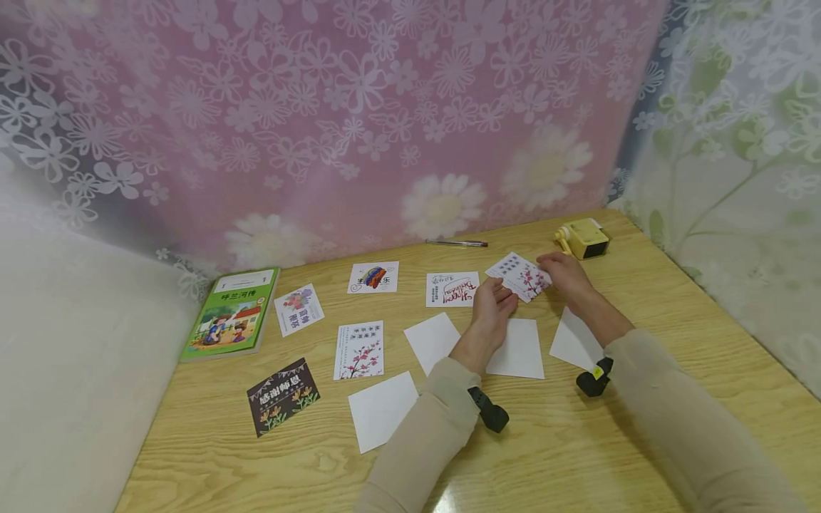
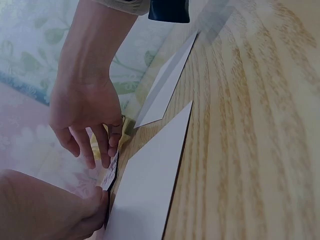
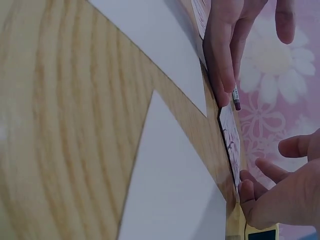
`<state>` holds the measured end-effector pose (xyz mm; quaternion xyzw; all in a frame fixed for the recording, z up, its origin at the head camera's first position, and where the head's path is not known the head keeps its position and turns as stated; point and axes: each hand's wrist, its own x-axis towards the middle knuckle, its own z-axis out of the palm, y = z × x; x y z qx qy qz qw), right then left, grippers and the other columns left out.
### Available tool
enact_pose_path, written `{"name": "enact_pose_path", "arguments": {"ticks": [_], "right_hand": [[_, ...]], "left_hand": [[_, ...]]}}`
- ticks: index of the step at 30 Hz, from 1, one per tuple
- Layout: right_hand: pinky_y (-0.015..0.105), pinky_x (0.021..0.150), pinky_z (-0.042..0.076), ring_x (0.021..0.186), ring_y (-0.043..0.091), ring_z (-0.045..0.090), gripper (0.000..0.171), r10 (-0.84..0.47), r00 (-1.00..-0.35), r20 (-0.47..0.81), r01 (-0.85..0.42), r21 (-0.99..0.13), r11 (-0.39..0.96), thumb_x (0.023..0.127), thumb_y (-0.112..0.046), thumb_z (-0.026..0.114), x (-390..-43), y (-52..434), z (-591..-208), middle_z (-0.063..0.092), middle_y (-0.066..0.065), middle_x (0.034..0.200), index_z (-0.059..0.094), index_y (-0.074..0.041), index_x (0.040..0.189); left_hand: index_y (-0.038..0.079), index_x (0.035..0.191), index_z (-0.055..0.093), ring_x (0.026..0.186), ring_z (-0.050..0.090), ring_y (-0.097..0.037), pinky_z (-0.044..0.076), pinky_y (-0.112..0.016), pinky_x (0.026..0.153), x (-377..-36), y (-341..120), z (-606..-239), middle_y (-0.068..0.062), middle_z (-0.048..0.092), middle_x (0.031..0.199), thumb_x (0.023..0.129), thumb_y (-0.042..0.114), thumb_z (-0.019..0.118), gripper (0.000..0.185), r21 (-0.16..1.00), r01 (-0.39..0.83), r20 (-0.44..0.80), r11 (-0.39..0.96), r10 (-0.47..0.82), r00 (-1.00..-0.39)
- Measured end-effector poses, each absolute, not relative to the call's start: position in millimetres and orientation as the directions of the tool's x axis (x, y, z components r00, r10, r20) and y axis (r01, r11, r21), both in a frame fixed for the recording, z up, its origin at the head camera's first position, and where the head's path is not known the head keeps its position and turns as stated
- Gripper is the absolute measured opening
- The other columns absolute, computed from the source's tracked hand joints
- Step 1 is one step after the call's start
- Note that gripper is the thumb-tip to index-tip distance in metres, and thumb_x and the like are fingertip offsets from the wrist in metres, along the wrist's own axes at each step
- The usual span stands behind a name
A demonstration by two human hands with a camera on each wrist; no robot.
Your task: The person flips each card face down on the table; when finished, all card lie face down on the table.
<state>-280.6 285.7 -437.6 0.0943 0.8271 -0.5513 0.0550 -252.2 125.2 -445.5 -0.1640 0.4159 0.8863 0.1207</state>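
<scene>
A white card with pink blossom and dark lettering (image 1: 517, 276) lies at the right of the wooden table, between the two hands. My left hand (image 1: 491, 313) is at its near left edge, lower fingers extended beside it and thumb held apart in the right wrist view. At the opposite corner is my right hand (image 1: 566, 279), its lower fingertips touching the card edge and its thumb raised clear. Blank white cards (image 1: 516, 349) lie nearer the body, below the hands. A "Happy Birthday" card (image 1: 452, 290) sits just left of the left hand.
A green picture book (image 1: 231, 313) lies at the left. Several printed cards, including a black one (image 1: 283, 397) and another blossom card (image 1: 359, 349), are spread across the left half. A pen (image 1: 457, 243) lies along the back, and a small yellow device (image 1: 585, 238) stands behind the right hand.
</scene>
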Motion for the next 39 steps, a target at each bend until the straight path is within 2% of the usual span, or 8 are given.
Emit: {"name": "enact_pose_path", "arguments": {"ticks": [5,9,12,15,19,23,30,39], "right_hand": [[0.055,0.121,0.034,0.149,0.044,0.030,0.051,0.133,-0.973,-0.190,0.227,-0.891,0.392,0.109,-0.017,0.038,-278.2,286.8,-440.5,0.032,0.030,0.162,0.040,0.009,0.153],[0.035,0.098,0.048,0.138,0.038,0.040,0.050,0.198,-0.965,-0.171,0.237,-0.892,0.386,0.104,-0.009,0.045,-275.9,285.9,-442.5,0.037,0.030,0.159,0.044,0.009,0.151],[0.023,0.082,0.046,0.127,0.032,0.046,0.051,0.216,-0.965,-0.151,0.224,-0.901,0.371,0.103,-0.007,0.047,-273.7,284.6,-442.4,0.043,0.031,0.151,0.045,0.008,0.152],[0.019,0.075,0.047,0.112,0.024,0.050,0.047,0.235,-0.965,-0.120,0.197,-0.920,0.339,0.105,-0.008,0.048,-271.6,282.0,-440.1,0.051,0.026,0.133,0.047,0.007,0.149],[0.018,0.071,0.050,0.095,0.014,0.051,0.040,0.280,-0.957,-0.072,0.154,-0.946,0.285,0.106,-0.014,0.054,-269.2,277.8,-434.1,0.052,0.010,0.112,0.053,0.007,0.141],[0.019,0.067,0.050,0.085,0.010,0.050,0.038,0.328,-0.943,-0.058,0.148,-0.955,0.257,0.105,-0.019,0.059,-267.6,276.0,-429.1,0.050,0.005,0.104,0.058,0.005,0.135],[0.019,0.071,0.054,0.086,0.012,0.055,0.034,0.335,-0.941,-0.043,0.111,-0.976,0.186,0.105,-0.021,0.062,-264.3,277.1,-427.7,0.054,-0.001,0.098,0.061,0.000,0.132],[0.013,0.072,0.056,0.085,0.004,0.063,0.016,0.314,-0.949,0.007,-0.009,-1.000,-0.007,0.103,-0.013,0.065,-262.4,279.8,-430.2,0.066,-0.011,0.096,0.066,-0.006,0.117]], "left_hand": [[-0.015,0.136,0.051,0.124,0.054,-0.042,0.047,-0.049,0.114,-252.1,124.6,-447.2,-0.033,0.053,0.132,0.094,0.015,0.055,0.051,0.733,-0.354,-0.380,-0.581,0.082,-0.921],[-0.012,0.133,0.056,0.124,0.054,-0.039,0.046,-0.047,0.114,-250.6,122.8,-446.8,-0.028,0.054,0.130,0.096,0.016,0.054,0.046,0.770,-0.351,-0.360,-0.533,0.091,-0.928],[-0.012,0.128,0.058,0.120,0.055,-0.036,0.046,-0.046,0.114,-248.9,121.0,-445.2,-0.025,0.055,0.126,0.096,0.015,0.055,0.042,0.787,-0.351,-0.359,-0.508,0.086,-0.929],[-0.011,0.124,0.059,0.113,0.058,-0.032,0.048,-0.046,0.111,-247.3,119.8,-443.0,-0.022,0.059,0.119,0.095,0.014,0.057,0.038,0.804,-0.349,-0.362,-0.481,0.069,-0.929],[-0.010,0.120,0.064,0.107,0.063,-0.033,0.049,-0.048,0.109,-245.5,118.9,-440.6,-0.022,0.066,0.114,0.096,0.017,0.057,0.037,0.843,-0.329,-0.341,-0.425,0.050,-0.939],[-0.007,0.119,0.066,0.111,0.064,-0.035,0.050,-0.049,0.109,-244.7,117.3,-438.7,-0.023,0.068,0.117,0.098,0.022,0.056,0.037,0.871,-0.310,-0.314,-0.382,0.053,-0.948],[-0.004,0.121,0.067,0.114,0.066,-0.038,0.054,-0.049,0.105,-246.0,112.1,-439.7,-0.023,0.068,0.120,0.097,0.021,0.057,0.036,0.866,-0.286,-0.295,-0.410,0.043,-0.955],[-0.008,0.120,0.068,0.125,0.062,-0.043,0.051,-0.049,0.110,-243.5,109.8,-441.5,-0.027,0.066,0.128,0.099,0.017,0.051,0.037,0.847,-0.290,-0.282,-0.446,0.085,-0.956]]}}
